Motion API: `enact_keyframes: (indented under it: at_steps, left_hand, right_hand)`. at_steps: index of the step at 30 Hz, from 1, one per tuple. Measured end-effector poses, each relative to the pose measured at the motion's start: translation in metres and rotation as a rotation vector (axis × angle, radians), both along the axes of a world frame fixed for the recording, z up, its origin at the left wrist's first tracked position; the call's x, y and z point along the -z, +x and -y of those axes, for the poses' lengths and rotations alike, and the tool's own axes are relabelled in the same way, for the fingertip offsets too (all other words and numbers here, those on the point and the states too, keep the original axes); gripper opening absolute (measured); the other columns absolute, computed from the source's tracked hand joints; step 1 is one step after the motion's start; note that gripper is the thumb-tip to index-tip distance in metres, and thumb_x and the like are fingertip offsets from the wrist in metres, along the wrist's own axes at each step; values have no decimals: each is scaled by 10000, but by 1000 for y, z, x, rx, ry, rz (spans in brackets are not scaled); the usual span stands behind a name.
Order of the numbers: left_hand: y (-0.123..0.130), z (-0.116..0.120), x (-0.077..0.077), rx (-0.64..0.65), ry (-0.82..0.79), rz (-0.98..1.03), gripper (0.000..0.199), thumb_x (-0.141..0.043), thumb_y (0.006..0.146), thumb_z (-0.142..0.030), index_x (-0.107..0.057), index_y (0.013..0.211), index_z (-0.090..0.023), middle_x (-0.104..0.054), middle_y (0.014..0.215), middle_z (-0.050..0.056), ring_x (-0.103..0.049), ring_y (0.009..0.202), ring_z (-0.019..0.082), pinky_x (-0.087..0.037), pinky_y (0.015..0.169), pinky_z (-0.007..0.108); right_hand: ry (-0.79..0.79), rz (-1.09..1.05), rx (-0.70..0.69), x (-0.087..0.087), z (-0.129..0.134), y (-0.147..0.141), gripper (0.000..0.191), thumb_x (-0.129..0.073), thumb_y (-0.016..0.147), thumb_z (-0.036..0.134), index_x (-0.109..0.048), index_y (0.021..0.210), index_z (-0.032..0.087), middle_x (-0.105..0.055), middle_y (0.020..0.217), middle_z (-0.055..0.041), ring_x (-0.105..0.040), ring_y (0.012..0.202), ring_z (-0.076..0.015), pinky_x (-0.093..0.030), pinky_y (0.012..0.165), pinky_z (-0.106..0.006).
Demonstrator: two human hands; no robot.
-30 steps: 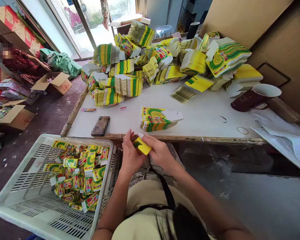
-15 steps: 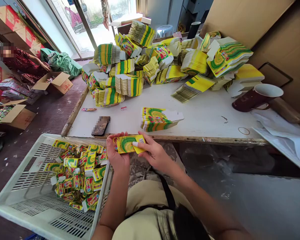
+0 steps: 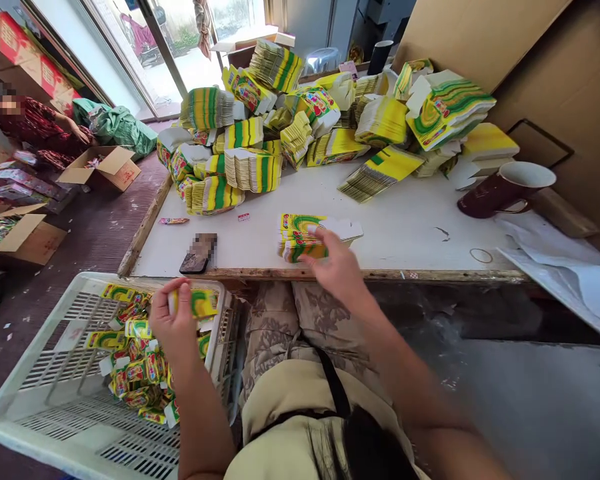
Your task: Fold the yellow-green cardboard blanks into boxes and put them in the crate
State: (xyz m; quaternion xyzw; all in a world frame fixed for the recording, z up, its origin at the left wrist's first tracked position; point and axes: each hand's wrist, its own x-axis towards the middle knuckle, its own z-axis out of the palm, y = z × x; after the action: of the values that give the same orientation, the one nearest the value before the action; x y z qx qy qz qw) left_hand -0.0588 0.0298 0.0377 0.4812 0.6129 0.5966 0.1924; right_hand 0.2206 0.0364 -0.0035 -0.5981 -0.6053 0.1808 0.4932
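My left hand (image 3: 174, 313) is over the right side of a white plastic crate (image 3: 35, 410), its fingers closed on a small yellow-green box (image 3: 204, 303). Inside the crate lie many small yellow boxes (image 3: 137, 370). My right hand (image 3: 333, 267) reaches over the table edge to a stack of flat yellow-green cartons (image 3: 300, 241); its thumb and fingers are apart at the front of the stack, and nothing is visibly held. Whether the fingertips touch the stack is unclear.
Bundles of flat cartons (image 3: 253, 170) are heaped at the back of the white table (image 3: 400, 233). A phone (image 3: 199, 253) lies near the front edge, a dark red mug (image 3: 505, 190) at the right. A person (image 3: 35, 127) sits at far left beside open cardboard boxes (image 3: 100, 167).
My hands have separated. The left moved left over the crate with the yellow box; the right let go of it and moved up to the carton stack, its fingers now apart.
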Motion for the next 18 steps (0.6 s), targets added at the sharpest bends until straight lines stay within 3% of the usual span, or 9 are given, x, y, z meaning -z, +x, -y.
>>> enact_keyframes:
  at_steps: [2,4,7,12,15,18]
  left_hand:
    - [-29,-3,-1,-172,-7,-328,412,-740,761,-380,-661,1114,-183,-647,1135,89,-565,1140,263,-373,1073,460]
    - [-40,-5,4,-219,-15,-409,544,-742,755,-405,-613,1233,-181,-604,1248,114,-518,1217,286,-333,1104,484]
    - [-23,-5,19,13,-79,-244,478,-702,796,-441,-630,1206,-208,-631,1226,95,-565,1169,257,-378,1079,459]
    - [44,-2,45,492,-178,216,475,-726,794,-437,-609,1208,-235,-633,1250,103,-590,1170,227,-451,1012,382]
    - [78,3,48,657,-115,513,590,-750,752,-507,-576,1262,-267,-596,1304,109,-563,1222,245,-470,998,372]
    - [97,5,38,689,-9,765,565,-742,727,-578,-610,1188,-279,-627,1194,82,-602,1134,234,-498,958,359]
  right_hand:
    - [-66,231,175,2,-19,20,429,-643,858,247,-565,1259,118,-646,1220,-202,-568,1166,-366,-422,1009,-541]
    - [-173,384,214,6,-34,33,335,-617,856,190,-608,1181,107,-683,1114,-204,-602,1064,-371,-445,938,-532]
    - [-208,458,214,10,-44,38,293,-636,831,171,-625,1121,135,-696,1044,-171,-607,989,-355,-452,880,-488]
    - [-22,305,268,0,-29,26,342,-649,811,211,-540,1134,185,-666,953,-102,-592,937,-316,-443,852,-464]
    - [20,15,96,-8,-3,-2,359,-652,817,237,-484,1134,222,-630,873,-32,-609,824,-239,-485,784,-393]
    - [-81,-244,-285,-11,27,-40,312,-667,824,259,-488,1079,238,-598,810,5,-595,705,-183,-510,671,-334]
